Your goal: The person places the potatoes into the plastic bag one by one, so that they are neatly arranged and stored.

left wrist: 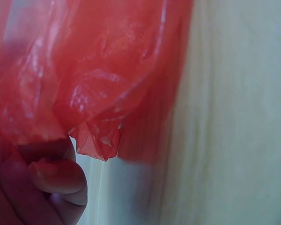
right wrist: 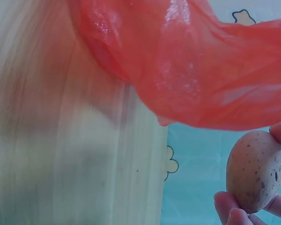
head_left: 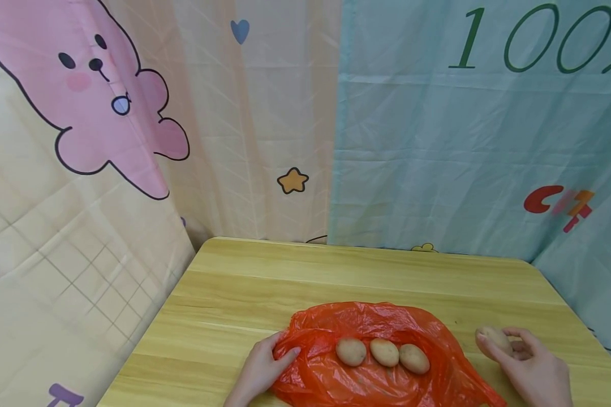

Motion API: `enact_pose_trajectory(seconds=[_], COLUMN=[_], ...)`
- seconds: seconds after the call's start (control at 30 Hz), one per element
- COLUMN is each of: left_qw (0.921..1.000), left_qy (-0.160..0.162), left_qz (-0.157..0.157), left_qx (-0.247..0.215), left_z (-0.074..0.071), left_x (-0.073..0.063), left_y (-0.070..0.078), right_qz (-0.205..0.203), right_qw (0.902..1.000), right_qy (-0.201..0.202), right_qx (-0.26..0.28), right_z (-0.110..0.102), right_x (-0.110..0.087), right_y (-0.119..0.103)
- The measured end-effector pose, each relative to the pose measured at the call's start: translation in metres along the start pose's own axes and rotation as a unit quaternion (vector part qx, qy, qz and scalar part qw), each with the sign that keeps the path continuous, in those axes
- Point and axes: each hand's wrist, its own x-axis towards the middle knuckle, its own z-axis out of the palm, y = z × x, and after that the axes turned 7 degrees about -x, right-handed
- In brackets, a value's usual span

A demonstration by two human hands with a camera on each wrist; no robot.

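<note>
A thin red plastic bag (head_left: 377,319) lies spread on the table. Three small potatoes, among them a left one (head_left: 351,351), a middle one (head_left: 384,353) and a right one (head_left: 414,359), rest in a row at the bag's opening. My left hand (head_left: 257,368) grips the bag's left edge between thumb and fingers; the left wrist view shows the fingers curled against the red film (left wrist: 112,61). Right of the bag, my right hand (head_left: 538,364) pinches another potato (right wrist: 255,171), oval with dark specks, between thumb and fingertips.
The wooden table (head_left: 224,282) has its back edge against a beige curtain (head_left: 265,113) and a blue-green curtain (head_left: 412,141). A twisted corner of the bag (head_left: 489,393) reaches toward the right hand. Bare tabletop shows behind the bag.
</note>
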Motion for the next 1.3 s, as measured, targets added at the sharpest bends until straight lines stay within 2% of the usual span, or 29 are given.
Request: enact_pose_trajectory(seconds=[0.43,0.87,1.3], left_qw=[1.0,1.0,0.9998], left_qy=[-0.001,-0.004,-0.007], left_qz=[-0.004,-0.006,-0.009], left_qx=[0.001,-0.005,-0.017], left_z=[0.0,-0.002,-0.002], left_x=[0.0,0.001,0.0], left_y=[0.0,-0.001,0.0], right_qz=[-0.01,-0.035,-0.091], right_qw=[0.9999,0.9993,0.9958], right_qy=[0.014,-0.006,0.003], right_qx=[0.003,0.006,-0.009], right_z=[-0.006,-0.011,-0.016], right_x=[-0.01,-0.02,-0.036], right_y=[-0.011,-0.023,-0.035])
